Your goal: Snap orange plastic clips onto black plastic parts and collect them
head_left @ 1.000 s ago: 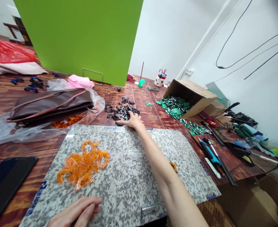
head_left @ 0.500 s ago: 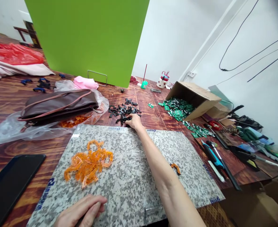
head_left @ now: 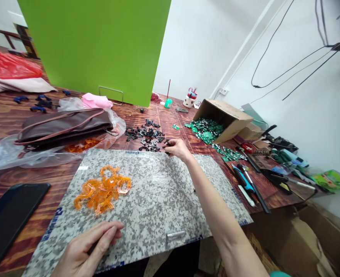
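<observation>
My right hand (head_left: 179,149) is pinched around a black plastic clip (head_left: 167,145), just above the far edge of the speckled board (head_left: 146,204). Left of it lies a loose pile of similar black plastic clips (head_left: 148,134) on the wood. My left hand (head_left: 90,244) rests at the near left of the board, thumb and fingers pressed together; whatever may be inside is hidden. Beyond that hand is a heap of translucent orange plastic pieces (head_left: 103,190). A small metallic cylinder (head_left: 175,234) lies near the board's front edge.
An open cardboard box (head_left: 230,115) spills green circuit boards (head_left: 207,130) at the back right. Cutters and tools (head_left: 245,182) lie along the right side. On the left are a black phone (head_left: 14,219) and a brown bag (head_left: 62,127). A green panel (head_left: 100,46) stands behind.
My right hand has drawn out of the black pile toward the right with a black clip between its fingers. My left hand has stayed by the board's near left. The whole view has shifted.
</observation>
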Tool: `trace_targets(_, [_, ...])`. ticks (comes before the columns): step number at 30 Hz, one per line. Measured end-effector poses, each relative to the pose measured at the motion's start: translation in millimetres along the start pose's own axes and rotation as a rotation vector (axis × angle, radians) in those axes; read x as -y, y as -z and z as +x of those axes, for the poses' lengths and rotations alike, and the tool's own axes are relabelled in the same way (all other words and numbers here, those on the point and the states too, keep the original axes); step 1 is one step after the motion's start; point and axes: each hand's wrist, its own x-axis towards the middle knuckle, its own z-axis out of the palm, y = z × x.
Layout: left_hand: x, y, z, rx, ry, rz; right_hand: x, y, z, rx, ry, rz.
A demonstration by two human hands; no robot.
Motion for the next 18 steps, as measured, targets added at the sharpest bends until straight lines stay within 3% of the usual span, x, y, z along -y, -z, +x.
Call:
trace_targets(5, [1.0,-0.5,1.8,-0.013,-0.047,0.050,-20.1,24.9,-62.9,0.074,-0.029,-0.129])
trace_targets(9, [0.7,-1.6,3.6,-0.027,-0.074,0.076,-26.1,40.1,-87.8,0.074,-0.019,-0.271])
trace_targets(14, [2.2,-2.3,2.8,-0.047,-0.065,0.038,-7.1,49.8,-71.6,0.021,-0.027,-0.415])
trace_targets(18, [11.1,-3.2,-2.0,-0.020,0.009,-0.006,20.1,25.0,-27.0,-0.004,0.031,-0.427])
